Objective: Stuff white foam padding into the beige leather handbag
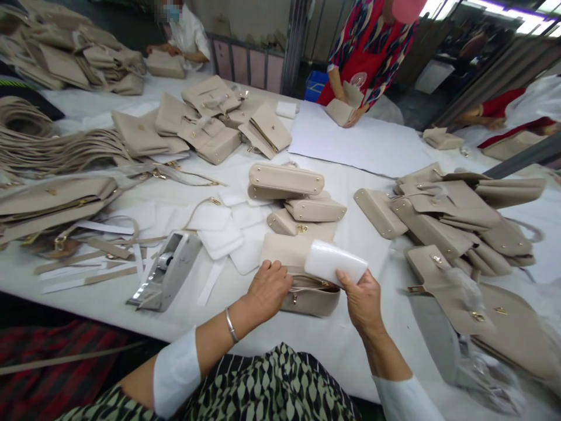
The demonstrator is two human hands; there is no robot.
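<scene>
A beige handbag [313, 301] stands on the table in front of me, its flap folded back and its top gaping. My left hand [269, 290] is closed on the bag's left upper edge, fingers curled over the rim. In my right hand [363, 297] a folded white foam sheet [335, 262] is pinched between thumb and fingers. The sheet hangs just over the bag's right side, above the opening. Whether its lower edge touches the bag, I cannot tell. Gold hardware shows on the bag's front.
A grey tape dispenser [169, 272] stands left of the bag, near loose foam sheets [219, 234]. Beige bags [287, 180] are stacked behind, with heaped bags [456, 216] at right. Straps [56, 140] lie far left. Across the table, a person in a red apron [368, 52] handles another bag.
</scene>
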